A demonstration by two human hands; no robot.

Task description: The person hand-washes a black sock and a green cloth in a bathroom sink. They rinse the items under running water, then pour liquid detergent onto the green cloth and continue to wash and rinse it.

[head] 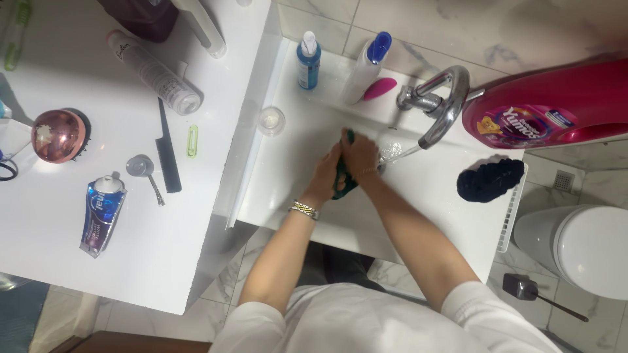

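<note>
Over the white sink (288, 163), my left hand (329, 171) and my right hand (360, 155) press together around a small dark green cloth (343, 185). Both hands grip it, and most of the cloth is hidden between them. A chrome tap (447, 104) arches above the basin to the right of my hands, and a thin stream of water (400, 154) runs from it onto my right hand. A metal watch (304, 209) sits on my left wrist.
On the sink's back ledge stand a blue bottle (308, 60), a white bottle with a blue cap (367, 65) and a pink item (380, 87). A large pink detergent bottle (546, 104) and a dark cloth (489, 180) lie at right. The white counter (78, 248) holds a comb (167, 147), tube (101, 216) and brush (59, 135). A toilet (582, 248) stands far right.
</note>
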